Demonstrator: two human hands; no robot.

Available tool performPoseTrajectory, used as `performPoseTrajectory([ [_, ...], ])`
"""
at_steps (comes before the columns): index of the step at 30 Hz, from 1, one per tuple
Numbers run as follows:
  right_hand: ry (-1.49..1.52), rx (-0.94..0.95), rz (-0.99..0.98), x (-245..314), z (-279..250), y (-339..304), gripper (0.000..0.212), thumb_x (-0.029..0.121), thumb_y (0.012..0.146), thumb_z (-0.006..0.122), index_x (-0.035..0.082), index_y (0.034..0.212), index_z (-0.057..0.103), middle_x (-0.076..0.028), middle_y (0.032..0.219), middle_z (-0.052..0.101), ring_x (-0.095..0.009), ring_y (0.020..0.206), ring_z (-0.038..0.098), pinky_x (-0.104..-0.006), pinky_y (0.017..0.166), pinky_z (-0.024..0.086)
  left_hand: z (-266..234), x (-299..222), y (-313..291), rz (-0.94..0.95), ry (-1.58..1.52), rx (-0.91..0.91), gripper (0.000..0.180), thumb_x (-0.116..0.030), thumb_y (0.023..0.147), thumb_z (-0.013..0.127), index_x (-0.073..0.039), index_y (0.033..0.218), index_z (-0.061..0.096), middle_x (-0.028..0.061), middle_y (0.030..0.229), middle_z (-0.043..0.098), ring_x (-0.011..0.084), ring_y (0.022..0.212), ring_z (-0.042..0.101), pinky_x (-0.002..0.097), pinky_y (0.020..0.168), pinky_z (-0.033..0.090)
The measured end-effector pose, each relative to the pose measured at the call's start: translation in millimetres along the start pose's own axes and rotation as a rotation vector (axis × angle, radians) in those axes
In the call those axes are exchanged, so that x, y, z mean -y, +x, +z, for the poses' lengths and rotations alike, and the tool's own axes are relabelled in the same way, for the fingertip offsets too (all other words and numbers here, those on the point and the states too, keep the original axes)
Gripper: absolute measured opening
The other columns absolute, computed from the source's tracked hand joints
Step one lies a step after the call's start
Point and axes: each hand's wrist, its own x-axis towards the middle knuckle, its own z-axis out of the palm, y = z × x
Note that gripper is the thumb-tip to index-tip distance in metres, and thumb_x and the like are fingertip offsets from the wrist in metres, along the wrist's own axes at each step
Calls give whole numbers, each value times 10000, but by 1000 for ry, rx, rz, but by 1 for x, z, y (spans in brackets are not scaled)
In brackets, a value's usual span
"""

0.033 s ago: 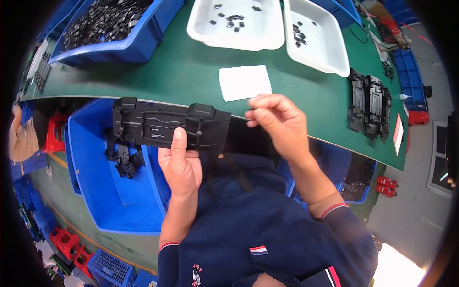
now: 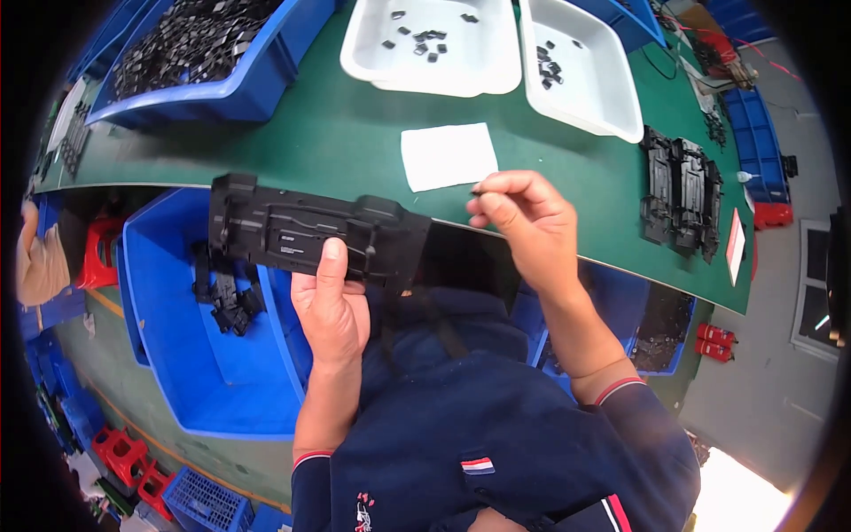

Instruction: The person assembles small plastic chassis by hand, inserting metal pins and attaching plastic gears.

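My left hand [image 2: 330, 306] grips a long black moulded plastic panel [image 2: 306, 232] from below, thumb lying on its face. The panel is held slightly tilted in front of the table's near edge, its ribbed face with small pale print toward me. Just right of the panel, my right hand [image 2: 532, 217] is raised with thumb and forefinger pinched together. A tiny dark piece [image 2: 476, 191] shows at those fingertips; its shape is too small to make out. Beyond that hand, a white sheet [image 2: 449, 156] lies on the green table [image 2: 346, 133].
Two white trays [image 2: 372, 78] [image 2: 581, 120] hold small black pieces at the back. A blue bin [image 2: 186, 105] full of black parts stands far left. More black panels [image 2: 687, 191] lie at right. Below the table edge, a blue crate [image 2: 213, 372] contains black parts.
My right hand has shifted slightly up and to the right, away from the panel. The panel's right end has dipped a little. My left hand keeps its grip.
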Motion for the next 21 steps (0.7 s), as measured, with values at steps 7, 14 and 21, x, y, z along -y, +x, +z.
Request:
performPoseTrajectory([
  [7,-820,-99,-408,0,-44,39,124,-39,835,618,1,944,661,-71,875,647,-152,766,625,-258,673,505,20,16,20,-285,7,162,369,-134,943,524,5,1280,469,169,1251,562,242,1128,566,390,978,453],
  [14,-983,-3,-596,-6,-42,56,200,-88,767,605,16,930,659,-108,849,631,-263,757,623,-336,644,506,22,30,32,-447,-56,151,437,-201,951,528,6,1319,415,181,1309,510,262,1173,533,428,1005,433],
  [21,-1074,82,-715,-9,-42,65,229,-77,762,647,10,972,612,-93,850,650,-220,725,633,-300,629,511,19,26,40,-423,-44,125,453,-204,946,537,0,1328,403,177,1314,504,270,1181,522,437,1008,425],
])
